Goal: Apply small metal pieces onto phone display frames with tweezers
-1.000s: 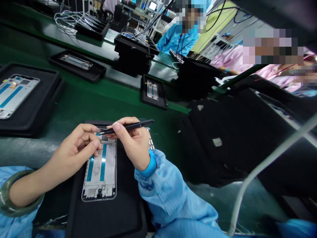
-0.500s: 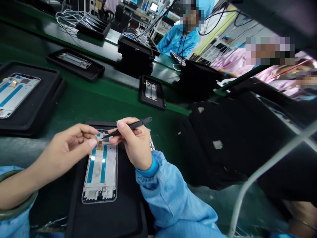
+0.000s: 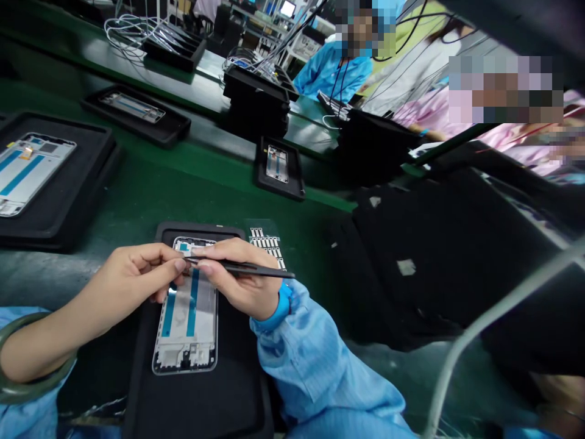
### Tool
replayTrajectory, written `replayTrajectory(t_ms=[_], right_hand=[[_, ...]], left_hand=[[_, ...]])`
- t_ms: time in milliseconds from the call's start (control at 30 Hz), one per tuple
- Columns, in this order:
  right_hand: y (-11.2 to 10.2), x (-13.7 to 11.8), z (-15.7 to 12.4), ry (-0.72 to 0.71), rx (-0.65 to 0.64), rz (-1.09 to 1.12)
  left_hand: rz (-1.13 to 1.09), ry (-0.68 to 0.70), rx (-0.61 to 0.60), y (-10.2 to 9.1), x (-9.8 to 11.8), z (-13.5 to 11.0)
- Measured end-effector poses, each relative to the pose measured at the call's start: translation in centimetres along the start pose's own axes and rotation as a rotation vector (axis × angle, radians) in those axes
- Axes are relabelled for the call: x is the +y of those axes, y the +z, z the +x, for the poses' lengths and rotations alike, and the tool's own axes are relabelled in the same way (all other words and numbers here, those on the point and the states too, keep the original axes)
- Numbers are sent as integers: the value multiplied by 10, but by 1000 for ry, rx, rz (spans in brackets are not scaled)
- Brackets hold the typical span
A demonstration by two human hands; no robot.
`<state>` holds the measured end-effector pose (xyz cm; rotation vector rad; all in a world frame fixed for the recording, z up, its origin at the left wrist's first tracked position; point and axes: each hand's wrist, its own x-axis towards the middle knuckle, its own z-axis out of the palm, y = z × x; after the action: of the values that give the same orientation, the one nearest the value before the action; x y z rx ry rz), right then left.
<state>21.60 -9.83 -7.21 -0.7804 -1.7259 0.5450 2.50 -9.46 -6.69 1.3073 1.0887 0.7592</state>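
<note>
Clearly, in the head view, the work centres on a phone frame (image 3: pixel 206 311) lying flat in a black tray (image 3: pixel 196 405) on the green tabletop (image 3: pixel 137 189). It lies lengthwise, its near end towards the person, which presumably lets both hands reach its far end from either side; the tray's raised rim probably helps to contain it. A sheet of small parts (image 3: pixel 266 241) lies on the tabletop just beyond the right hand (image 3: pixel 249 294), partly hidden by it; that spot would seem handy for picking with a tool.

The right grip is closed around black tweezers (image 3: pixel 247 267), thumb on the near side and fingers on the far side, most likely for fine control of the tips. The left hand (image 3: pixel 137 275) has thumb and forefinger brought together at those tips, perhaps to steady something tiny; whether they pinch anything I cannot tell, nor whether either hand touches the frame.

As for pose, the left forearm comes in from the lower left, fingers curled and pointing right, a bangle (image 3: pixel 27 393) on the wrist. The right forearm rises from the lower right, its wrist in a blue band (image 3: pixel 280 308), holding the tweezers nearly level above the frame.
</note>
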Motion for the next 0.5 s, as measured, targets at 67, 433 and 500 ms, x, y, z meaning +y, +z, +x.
replayTrajectory(t_ms=[67,433,500], right_hand=[[1,0,-1,0,26,13],[3,-7,-1,320,55,154],[4,-9,-1,431,51,272]], left_hand=[[21,6,-1,1,0,0],[58,11,-47,1,5,3],[95,17,-72,0,6,1]])
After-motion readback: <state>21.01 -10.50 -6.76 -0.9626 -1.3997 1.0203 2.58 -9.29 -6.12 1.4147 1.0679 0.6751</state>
